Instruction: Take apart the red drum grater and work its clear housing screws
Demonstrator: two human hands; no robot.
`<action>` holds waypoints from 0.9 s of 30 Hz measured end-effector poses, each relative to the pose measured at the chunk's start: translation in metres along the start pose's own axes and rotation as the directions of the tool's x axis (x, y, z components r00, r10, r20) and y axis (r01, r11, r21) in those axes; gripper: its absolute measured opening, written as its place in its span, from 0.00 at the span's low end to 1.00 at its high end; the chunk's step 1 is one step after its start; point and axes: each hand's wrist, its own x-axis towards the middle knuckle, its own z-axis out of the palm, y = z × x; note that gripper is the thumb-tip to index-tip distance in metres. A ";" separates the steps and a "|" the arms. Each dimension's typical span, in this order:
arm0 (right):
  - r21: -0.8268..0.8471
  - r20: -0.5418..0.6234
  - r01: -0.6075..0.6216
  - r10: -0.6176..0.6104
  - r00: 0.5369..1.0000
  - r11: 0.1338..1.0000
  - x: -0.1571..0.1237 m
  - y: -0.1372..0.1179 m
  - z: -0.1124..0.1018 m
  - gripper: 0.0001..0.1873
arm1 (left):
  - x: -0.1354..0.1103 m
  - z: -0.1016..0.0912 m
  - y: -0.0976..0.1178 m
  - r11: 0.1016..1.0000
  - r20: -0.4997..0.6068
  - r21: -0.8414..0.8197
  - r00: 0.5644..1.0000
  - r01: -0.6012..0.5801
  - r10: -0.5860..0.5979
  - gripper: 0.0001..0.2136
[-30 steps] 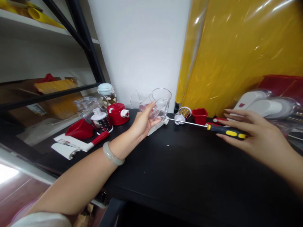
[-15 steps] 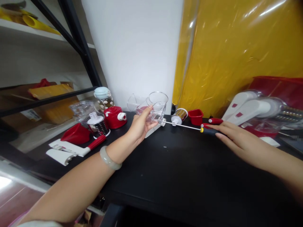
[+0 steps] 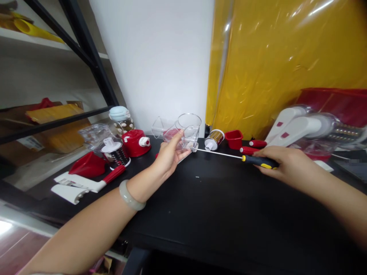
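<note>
Two bare hands work over a black table (image 3: 218, 214). Far left lie a white and red handle piece (image 3: 83, 184), a red scoop (image 3: 87, 165) and a little metal grater drum with a white top (image 3: 114, 152). Next to them sits a red lid (image 3: 134, 138), with a jar (image 3: 120, 118) behind it. The left hand (image 3: 169, 154) has a pale bracelet (image 3: 130, 195) on its wrist, and its fingers wrap around a clear plastic hopper (image 3: 187, 131) that stands at the back of the table. A screwdriver (image 3: 243, 157) points its thin metal tip at the hopper's bottom. The right hand (image 3: 282, 166) has its fingers closed around the black and yellow grip. Behind the screwdriver sit a gold grater drum (image 3: 215, 138) and a small red cup (image 3: 233, 138).
</note>
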 end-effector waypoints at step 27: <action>0.065 -0.180 -0.032 0.043 0.983 0.997 0.004 -0.008 0.007 0.19 | -0.002 0.003 0.000 0.995 0.047 -0.101 0.999 0.027 -0.022 0.16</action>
